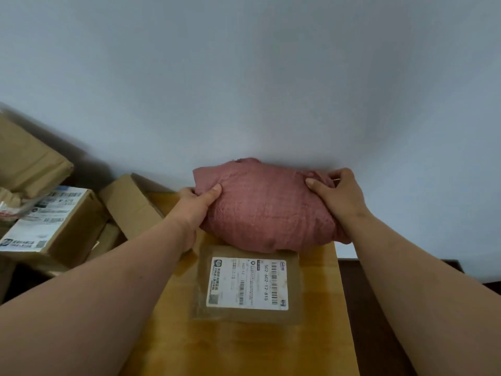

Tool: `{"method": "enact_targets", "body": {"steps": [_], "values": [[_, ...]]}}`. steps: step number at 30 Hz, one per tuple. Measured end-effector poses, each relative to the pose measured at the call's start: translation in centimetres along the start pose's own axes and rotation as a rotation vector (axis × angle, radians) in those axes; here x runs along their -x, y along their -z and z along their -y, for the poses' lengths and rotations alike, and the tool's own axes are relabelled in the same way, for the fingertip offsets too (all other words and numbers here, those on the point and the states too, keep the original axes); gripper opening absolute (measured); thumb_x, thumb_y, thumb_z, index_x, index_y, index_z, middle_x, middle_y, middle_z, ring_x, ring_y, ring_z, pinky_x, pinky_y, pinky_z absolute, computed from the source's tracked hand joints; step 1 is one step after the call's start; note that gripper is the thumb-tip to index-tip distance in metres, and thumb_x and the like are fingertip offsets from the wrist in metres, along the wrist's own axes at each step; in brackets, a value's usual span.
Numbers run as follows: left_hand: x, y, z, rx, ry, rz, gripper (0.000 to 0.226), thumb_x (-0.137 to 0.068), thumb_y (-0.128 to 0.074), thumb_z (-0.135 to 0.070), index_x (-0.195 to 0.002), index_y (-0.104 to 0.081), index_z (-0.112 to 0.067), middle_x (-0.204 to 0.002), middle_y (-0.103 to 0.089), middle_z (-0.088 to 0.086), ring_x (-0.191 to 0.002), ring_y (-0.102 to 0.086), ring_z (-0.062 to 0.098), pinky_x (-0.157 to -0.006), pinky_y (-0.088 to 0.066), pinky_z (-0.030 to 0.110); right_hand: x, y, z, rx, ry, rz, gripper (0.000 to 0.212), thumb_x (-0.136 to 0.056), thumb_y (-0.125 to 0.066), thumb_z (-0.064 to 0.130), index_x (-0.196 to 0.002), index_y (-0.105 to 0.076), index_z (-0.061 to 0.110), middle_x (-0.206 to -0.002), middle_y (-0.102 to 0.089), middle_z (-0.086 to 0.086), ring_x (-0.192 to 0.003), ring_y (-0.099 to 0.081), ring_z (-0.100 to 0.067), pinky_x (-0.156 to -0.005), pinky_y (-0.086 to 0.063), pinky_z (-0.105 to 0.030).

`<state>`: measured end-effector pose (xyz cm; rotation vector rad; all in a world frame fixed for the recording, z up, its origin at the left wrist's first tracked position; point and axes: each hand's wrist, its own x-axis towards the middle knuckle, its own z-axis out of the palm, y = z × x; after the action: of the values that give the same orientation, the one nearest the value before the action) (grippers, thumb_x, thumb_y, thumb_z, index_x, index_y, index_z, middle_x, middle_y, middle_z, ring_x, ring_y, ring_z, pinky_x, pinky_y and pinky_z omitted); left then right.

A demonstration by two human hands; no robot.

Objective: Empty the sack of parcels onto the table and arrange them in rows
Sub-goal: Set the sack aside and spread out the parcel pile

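Pink woven sack [267, 204] sits bulging at the far edge of the table [244, 348], against the pale wall [244, 63], its coarse cloth creased and rounded. The left hand [193, 210] grips the sack's left end, thumb pressed on top and fingers curled underneath out of sight. The right hand [337, 195] grasps the bunched cloth at the right end, fingers [315, 183] folded into the gathers.

Just nearer than the sack, its far edge tucked under the cloth, a flat brown parcel [245, 284] lies on the yellow wood. Its white shipping label [248, 283] reads sideways "502 602-12-815" beside barcodes, with "602 12" in smaller print; the remaining lines are too small to read.

The table is narrow: its right edge runs close to the parcel, with dark floor [379, 321] beyond, and bare wood stretches toward the near edge. Off the left edge stand piled cardboard boxes [130, 204], one box [51, 226] carrying white labels with barcodes, blurred past reading.
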<state>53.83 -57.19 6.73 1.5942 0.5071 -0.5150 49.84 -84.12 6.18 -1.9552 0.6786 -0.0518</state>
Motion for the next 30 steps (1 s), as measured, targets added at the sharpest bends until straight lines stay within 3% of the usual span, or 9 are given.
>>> {"method": "enact_targets", "body": {"steps": [5,8,11,13,14,18,22,25,30], "values": [[-2.9,-1.8,1.6,-0.198,0.030,-0.094,0.068,-0.096,-0.057,-0.049,-0.144,-0.043,-0.004,-0.144,-0.051,0.013,-0.127,-0.051,0.034,-0.107,-0.042,0.039,-2.0,-2.3,-3.2,0.440,-0.047,-0.177,0.041,-0.086,-0.067,0.044,-0.111,-0.057,0.014,-0.123,-0.048,-0.013,-0.110,-0.054,-0.035,-0.094,-0.043,-0.042],[-3.5,-2.1,1.9,-0.268,0.001,-0.168,0.070,-0.096,-0.054,-0.052,-0.143,-0.043,-0.002,-0.142,-0.051,0.016,-0.126,-0.050,0.035,-0.101,-0.042,0.039,-0.6,-1.2,-1.0,0.199,0.053,-0.317,0.023,-0.088,-0.062,0.036,-0.102,-0.060,0.019,-0.106,-0.059,-0.005,-0.099,-0.060,-0.029,-0.078,-0.045,-0.033],[-3.3,-2.3,1.4,-0.248,-0.042,-0.224,0.072,-0.096,-0.057,-0.048,-0.146,-0.033,-0.003,-0.145,-0.047,0.015,-0.127,-0.049,0.033,-0.103,-0.041,0.039,2.2,-0.4,1.3,0.106,0.180,0.083,0.039,-0.083,-0.069,0.053,-0.114,-0.058,0.031,-0.103,-0.061,0.010,-0.097,-0.060,-0.016,-0.082,-0.049,-0.033],[-2.7,-2.4,1.1,-0.280,-0.071,-0.219,0.067,-0.098,-0.058,-0.041,-0.146,-0.027,-0.007,-0.144,-0.046,0.014,-0.121,-0.050,0.029,-0.098,-0.041,0.035,3.1,-1.0,1.3,0.499,0.216,0.372,0.075,-0.070,-0.067,0.073,-0.134,-0.043,0.044,-0.125,-0.049,0.012,-0.114,-0.052,-0.015,-0.099,-0.045,-0.039],[-2.4,-2.4,1.0,-0.306,-0.081,-0.196,0.064,-0.098,-0.058,-0.038,-0.145,-0.026,-0.010,-0.143,-0.046,0.013,-0.117,-0.050,0.027,-0.096,-0.040,0.033,3.1,-1.7,0.5,0.682,0.246,0.402,0.083,-0.066,-0.064,0.077,-0.137,-0.036,0.046,-0.133,-0.045,0.007,-0.121,-0.048,-0.019,-0.104,-0.043,-0.041],[-1.1,-2.1,0.8,-0.556,-0.132,-0.075,0.065,-0.097,-0.061,-0.027,-0.151,-0.029,-0.012,-0.148,-0.044,0.012,-0.131,-0.047,0.030,-0.107,-0.038,0.032,4.0,-5.0,-1.2,0.970,0.270,0.234,0.069,-0.077,-0.063,0.068,-0.132,-0.038,0.035,-0.135,-0.043,-0.007,-0.121,-0.046,-0.034,-0.105,-0.039,-0.047],[1.0,-0.3,-0.7,-0.987,-0.246,-0.085,0.074,-0.095,-0.057,-0.040,-0.156,-0.024,-0.014,-0.163,-0.019,0.009,-0.148,-0.021,0.033,-0.122,-0.020,0.040,4.9,-5.2,0.6,1.083,0.233,0.226,0.072,-0.078,-0.059,0.066,-0.137,-0.035,0.032,-0.141,-0.041,-0.011,-0.131,-0.038,-0.037,-0.117,-0.018,-0.056],[3.3,2.4,-2.6,-1.037,-0.359,-0.141,0.071,-0.095,-0.052,-0.045,-0.155,-0.027,-0.019,-0.163,-0.022,0.007,-0.148,-0.019,0.032,-0.120,-0.020,0.042,6.0,-4.5,4.8,0.980,0.213,0.224,0.077,-0.075,-0.060,0.056,-0.143,-0.033,0.034,-0.148,-0.034,-0.010,-0.138,-0.029,-0.036,-0.118,-0.009,-0.057],[9.7,8.6,-6.3,-0.976,-0.531,-0.209,0.059,-0.095,-0.056,-0.033,-0.150,-0.039,-0.018,-0.152,-0.039,0.008,-0.138,-0.038,0.027,-0.115,-0.031,0.036,11.3,-8.2,12.4,0.733,0.470,0.245,0.060,-0.085,-0.057,0.048,-0.141,-0.042,0.035,-0.147,-0.039,0.000,-0.137,-0.034,-0.027,-0.114,-0.020,-0.048]]}}
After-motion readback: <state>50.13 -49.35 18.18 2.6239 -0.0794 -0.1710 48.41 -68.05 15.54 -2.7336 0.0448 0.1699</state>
